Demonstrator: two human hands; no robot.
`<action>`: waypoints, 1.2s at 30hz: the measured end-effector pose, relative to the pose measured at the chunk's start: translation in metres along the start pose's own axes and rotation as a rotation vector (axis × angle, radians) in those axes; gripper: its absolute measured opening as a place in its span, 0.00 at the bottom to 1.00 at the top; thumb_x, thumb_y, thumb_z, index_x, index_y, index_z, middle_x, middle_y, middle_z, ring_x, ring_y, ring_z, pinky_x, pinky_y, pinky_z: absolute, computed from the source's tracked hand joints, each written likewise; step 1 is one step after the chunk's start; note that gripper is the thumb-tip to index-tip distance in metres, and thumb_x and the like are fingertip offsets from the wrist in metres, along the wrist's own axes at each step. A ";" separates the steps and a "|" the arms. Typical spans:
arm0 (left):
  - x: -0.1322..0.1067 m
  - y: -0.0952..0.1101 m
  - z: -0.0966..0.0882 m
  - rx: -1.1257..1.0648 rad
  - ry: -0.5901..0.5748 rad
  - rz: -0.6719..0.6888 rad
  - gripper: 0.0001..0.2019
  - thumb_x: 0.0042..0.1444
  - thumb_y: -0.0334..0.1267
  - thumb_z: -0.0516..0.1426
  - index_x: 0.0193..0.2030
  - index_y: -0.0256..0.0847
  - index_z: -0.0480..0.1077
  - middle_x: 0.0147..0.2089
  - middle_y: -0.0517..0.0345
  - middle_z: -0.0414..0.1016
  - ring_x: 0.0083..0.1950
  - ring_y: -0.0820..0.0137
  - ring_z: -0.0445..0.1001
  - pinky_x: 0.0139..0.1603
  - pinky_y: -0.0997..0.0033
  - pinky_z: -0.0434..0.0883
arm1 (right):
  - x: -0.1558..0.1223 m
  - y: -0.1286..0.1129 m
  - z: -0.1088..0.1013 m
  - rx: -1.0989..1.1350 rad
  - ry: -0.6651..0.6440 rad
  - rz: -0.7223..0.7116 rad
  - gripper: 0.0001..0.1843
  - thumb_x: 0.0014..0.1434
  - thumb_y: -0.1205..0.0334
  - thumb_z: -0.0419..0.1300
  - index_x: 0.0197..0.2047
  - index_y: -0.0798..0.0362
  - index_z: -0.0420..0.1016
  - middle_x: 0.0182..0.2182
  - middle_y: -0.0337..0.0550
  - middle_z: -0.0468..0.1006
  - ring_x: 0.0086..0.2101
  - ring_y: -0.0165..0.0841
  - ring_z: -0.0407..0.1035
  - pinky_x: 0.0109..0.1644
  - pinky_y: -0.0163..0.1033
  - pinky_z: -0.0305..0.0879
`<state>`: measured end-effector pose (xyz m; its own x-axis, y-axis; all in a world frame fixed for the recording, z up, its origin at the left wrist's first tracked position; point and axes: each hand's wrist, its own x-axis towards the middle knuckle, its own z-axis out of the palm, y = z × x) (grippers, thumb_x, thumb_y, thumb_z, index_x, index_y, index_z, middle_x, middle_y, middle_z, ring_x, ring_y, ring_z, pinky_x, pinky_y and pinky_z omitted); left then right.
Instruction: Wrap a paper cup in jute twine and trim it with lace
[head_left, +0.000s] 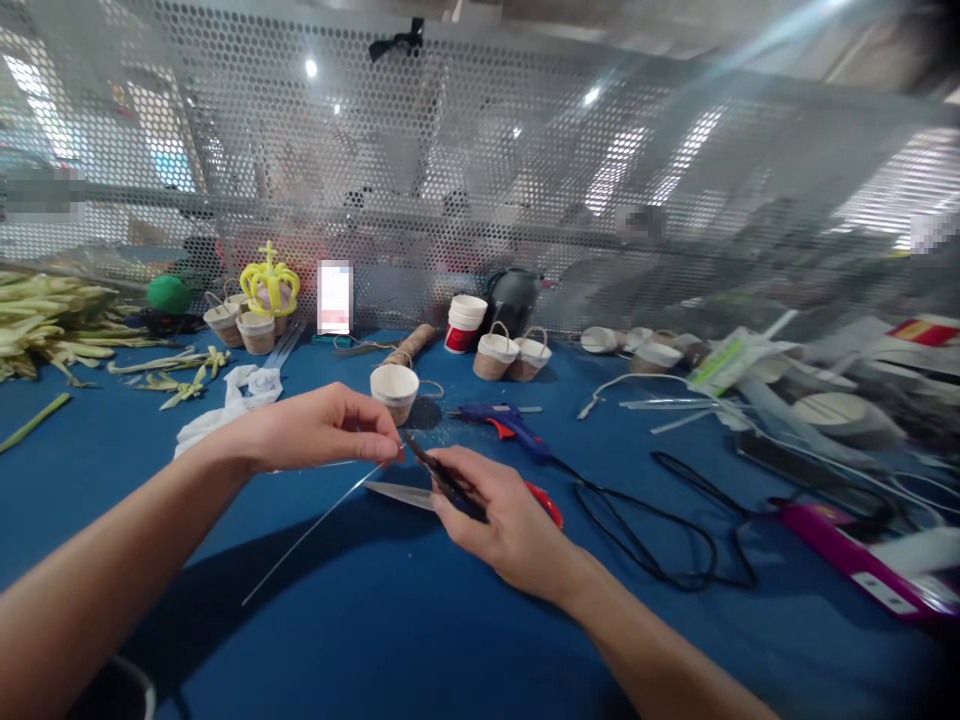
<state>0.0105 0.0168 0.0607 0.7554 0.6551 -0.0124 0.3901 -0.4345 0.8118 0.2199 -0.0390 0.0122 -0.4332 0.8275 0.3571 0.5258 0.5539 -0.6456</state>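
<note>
Between the fingertips of my left hand (334,430) is pinched a thin pale wire (311,527), which slants down to the left over the blue table. My right hand (499,505) is closed around dark-handled pliers (450,482), their jaws close to the wire's end at my left fingertips. Whether the jaws touch the wire I cannot tell. Under my right hand lies a pair of scissors with red handles (545,503), its blade pointing left. Just beyond my hands stands a small paper cup (394,388) with twine around its lower part.
A blue glue gun (499,418) lies behind the scissors, its black cord running right to a purple power strip (847,555). Twine-wrapped cups (495,357), stacked cups (465,322) and a yellow crown (270,283) line the back by a perforated metal screen (480,150). Pale green stalks (52,320) are piled left.
</note>
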 end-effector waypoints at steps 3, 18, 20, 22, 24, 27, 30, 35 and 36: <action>0.005 -0.006 0.001 -0.098 -0.056 -0.017 0.08 0.51 0.39 0.54 0.27 0.36 0.68 0.26 0.63 0.69 0.29 0.77 0.65 0.32 0.78 0.62 | 0.000 0.001 0.001 0.002 -0.016 -0.011 0.09 0.54 0.65 0.53 0.40 0.54 0.68 0.31 0.42 0.71 0.31 0.31 0.65 0.36 0.37 0.64; 0.003 0.010 0.023 0.132 0.254 -0.061 0.13 0.57 0.39 0.48 0.36 0.36 0.71 0.32 0.57 0.73 0.31 0.73 0.67 0.31 0.74 0.63 | 0.000 0.007 0.002 -0.033 0.116 0.084 0.10 0.56 0.62 0.52 0.41 0.55 0.67 0.32 0.44 0.73 0.31 0.32 0.67 0.37 0.37 0.65; -0.003 0.006 0.006 -0.143 0.110 -0.047 0.13 0.57 0.40 0.49 0.42 0.38 0.71 0.39 0.56 0.74 0.33 0.74 0.68 0.33 0.76 0.64 | 0.000 0.008 -0.002 -0.034 0.088 0.028 0.11 0.55 0.63 0.52 0.43 0.54 0.67 0.32 0.42 0.72 0.31 0.31 0.67 0.37 0.36 0.65; -0.004 -0.004 -0.005 -0.304 -0.019 -0.035 0.12 0.56 0.40 0.52 0.41 0.37 0.72 0.40 0.54 0.74 0.37 0.74 0.69 0.38 0.76 0.65 | -0.001 0.009 -0.005 -0.046 0.062 -0.031 0.12 0.54 0.65 0.53 0.44 0.54 0.67 0.31 0.42 0.70 0.30 0.30 0.66 0.35 0.35 0.65; -0.001 -0.014 -0.008 -0.400 -0.083 0.017 0.12 0.55 0.41 0.54 0.40 0.37 0.72 0.41 0.54 0.74 0.41 0.73 0.69 0.43 0.75 0.63 | -0.001 0.009 -0.005 -0.049 0.047 -0.081 0.14 0.53 0.66 0.55 0.45 0.54 0.66 0.31 0.41 0.70 0.30 0.30 0.65 0.35 0.35 0.64; 0.007 -0.025 -0.001 -0.507 -0.184 0.041 0.13 0.52 0.44 0.57 0.37 0.36 0.72 0.36 0.56 0.75 0.39 0.73 0.69 0.44 0.73 0.63 | -0.001 0.009 -0.005 -0.045 0.028 -0.097 0.15 0.53 0.67 0.55 0.46 0.53 0.66 0.31 0.40 0.70 0.30 0.29 0.65 0.36 0.35 0.64; 0.012 -0.024 0.008 -0.532 -0.171 0.035 0.12 0.48 0.44 0.59 0.29 0.35 0.70 0.28 0.61 0.70 0.31 0.77 0.66 0.38 0.75 0.63 | -0.002 0.008 -0.005 -0.018 -0.003 -0.036 0.13 0.54 0.65 0.54 0.45 0.52 0.67 0.30 0.41 0.70 0.30 0.30 0.65 0.35 0.36 0.65; 0.010 -0.004 0.024 -0.078 0.159 0.017 0.10 0.50 0.41 0.56 0.24 0.36 0.64 0.22 0.65 0.63 0.24 0.77 0.60 0.28 0.76 0.59 | -0.001 0.006 -0.003 0.058 0.014 0.086 0.12 0.56 0.61 0.52 0.43 0.54 0.67 0.31 0.42 0.71 0.31 0.31 0.66 0.36 0.37 0.65; 0.009 0.002 0.029 0.132 0.279 0.008 0.10 0.51 0.39 0.54 0.23 0.36 0.63 0.23 0.63 0.64 0.26 0.75 0.61 0.29 0.74 0.59 | -0.001 0.006 -0.002 0.066 0.024 0.114 0.11 0.57 0.60 0.52 0.42 0.54 0.67 0.30 0.42 0.71 0.30 0.31 0.66 0.35 0.37 0.65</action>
<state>0.0331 0.0043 0.0453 0.5924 0.7877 0.1691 0.4636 -0.5049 0.7281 0.2249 -0.0363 0.0091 -0.3555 0.8873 0.2939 0.5211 0.4492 -0.7257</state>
